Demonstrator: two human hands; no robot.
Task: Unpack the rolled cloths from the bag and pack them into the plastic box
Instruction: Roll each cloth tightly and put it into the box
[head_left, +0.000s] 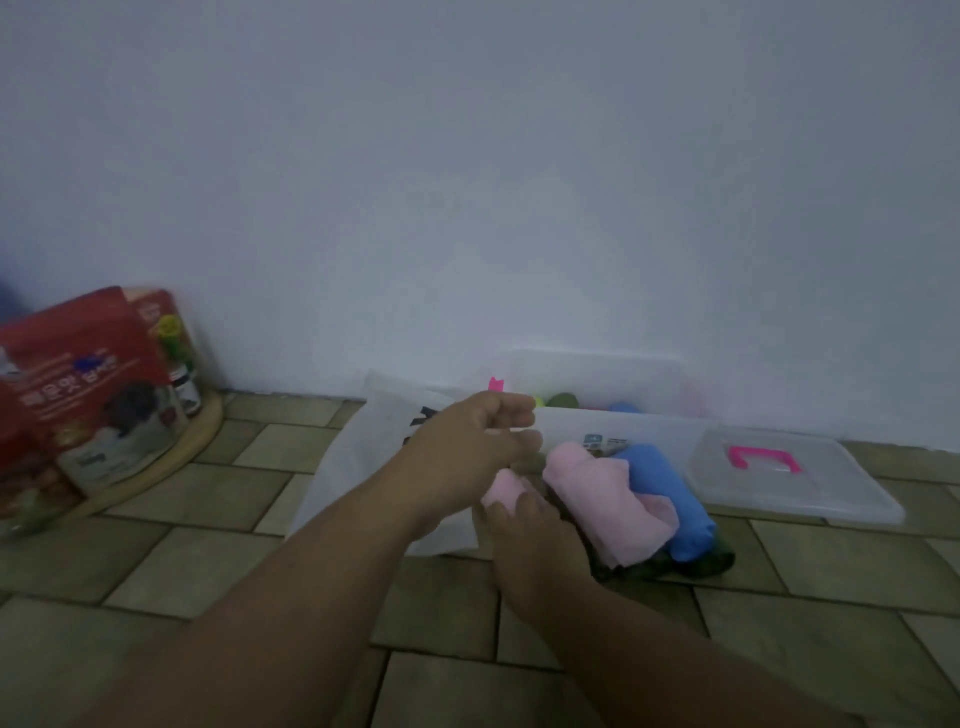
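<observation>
Left hand (480, 441) slack, empty; right hand (527, 545) round small pink cloth (500, 488); "매운맛" on red box (88, 364)

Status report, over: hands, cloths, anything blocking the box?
Left hand open over the bag. Right hand grips small pink roll. More rolls piled before the plastic box; lid off, beside it.

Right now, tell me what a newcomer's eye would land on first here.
The bright pile of rolled cloths, pink and blue over dark green, lies on the tiled floor in front of the clear plastic box. Both hands meet beside it: the left hand hovers with relaxed fingers, and the right hand reaches to a small pink roll. Red packets crowd a round wooden tray at the far left.
</observation>
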